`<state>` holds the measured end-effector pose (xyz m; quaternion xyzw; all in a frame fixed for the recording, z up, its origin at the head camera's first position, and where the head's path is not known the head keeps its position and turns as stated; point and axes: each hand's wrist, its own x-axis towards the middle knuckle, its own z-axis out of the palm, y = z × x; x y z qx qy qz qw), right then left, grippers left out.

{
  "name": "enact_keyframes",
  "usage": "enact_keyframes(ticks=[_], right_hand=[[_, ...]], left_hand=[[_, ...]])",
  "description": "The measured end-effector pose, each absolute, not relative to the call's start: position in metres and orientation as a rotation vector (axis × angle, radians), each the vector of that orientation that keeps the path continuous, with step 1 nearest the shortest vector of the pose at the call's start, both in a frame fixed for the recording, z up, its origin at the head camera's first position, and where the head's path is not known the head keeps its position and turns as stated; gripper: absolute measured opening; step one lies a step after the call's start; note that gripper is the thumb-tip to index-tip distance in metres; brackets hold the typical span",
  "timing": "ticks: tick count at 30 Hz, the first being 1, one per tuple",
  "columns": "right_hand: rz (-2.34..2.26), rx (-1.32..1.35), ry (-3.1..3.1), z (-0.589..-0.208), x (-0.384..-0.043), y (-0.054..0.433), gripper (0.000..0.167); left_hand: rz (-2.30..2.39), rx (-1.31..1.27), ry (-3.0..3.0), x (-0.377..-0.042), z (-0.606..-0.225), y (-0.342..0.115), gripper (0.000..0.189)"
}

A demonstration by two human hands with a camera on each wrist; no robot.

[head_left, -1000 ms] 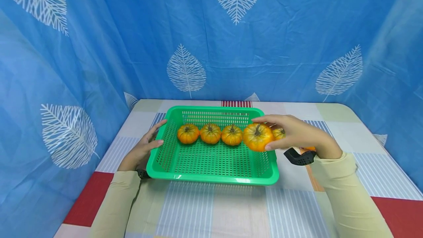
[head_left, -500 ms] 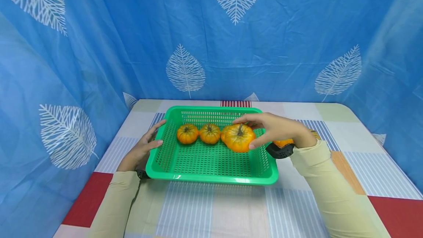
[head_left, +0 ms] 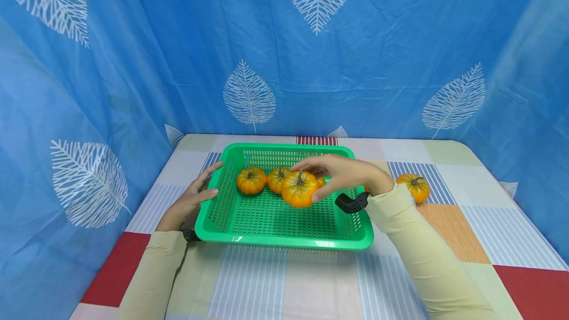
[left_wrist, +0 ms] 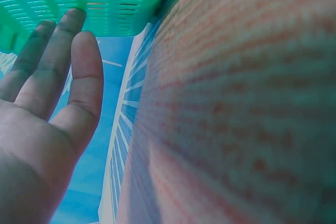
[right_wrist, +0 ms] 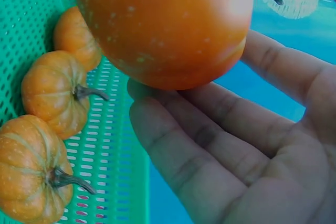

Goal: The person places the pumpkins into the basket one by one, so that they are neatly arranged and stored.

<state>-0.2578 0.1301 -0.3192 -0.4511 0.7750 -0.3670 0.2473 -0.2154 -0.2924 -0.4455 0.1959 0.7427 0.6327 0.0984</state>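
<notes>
My right hand [head_left: 342, 174] grips a small orange pumpkin [head_left: 299, 190] above the green basket [head_left: 284, 242], thumb on the near side and fingers on the far side. In the right wrist view the held pumpkin [right_wrist: 168, 24] fills the top, its stem pointing right. Two pumpkins show plainly along the back of the basket: one at the left [head_left: 251, 180] and a second pumpkin [head_left: 276, 179] partly overlapped by the held one. A third basket pumpkin [head_left: 321, 181] is mostly hidden. My left hand [head_left: 188, 202] rests at the basket's left side, its fingers [left_wrist: 86, 61] extended against the wall.
On the patchwork tablecloth [head_left: 320, 280], right of the basket, lies another pumpkin [head_left: 415, 187]. A sliver of orange [head_left: 366, 188] peeks out beside my right wrist. A blue curtain with white leaf prints [head_left: 355, 73] hangs behind and beside the table.
My right hand has carried the pumpkin leftward over the basket, from its right rim toward the middle. The table pumpkin at right has come out from behind the arm. My left hand stays put.
</notes>
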Motion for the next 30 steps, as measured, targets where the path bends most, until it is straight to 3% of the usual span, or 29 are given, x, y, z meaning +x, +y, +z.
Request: enact_keyframes(ticks=[30], right_hand=[[-0.813, -1.154, 2.001, -0.341, -0.282, 0.07, 0.07]], left_hand=[[1.94, 0.587, 2.122, -0.212, -0.445, -0.29, 0.074]])
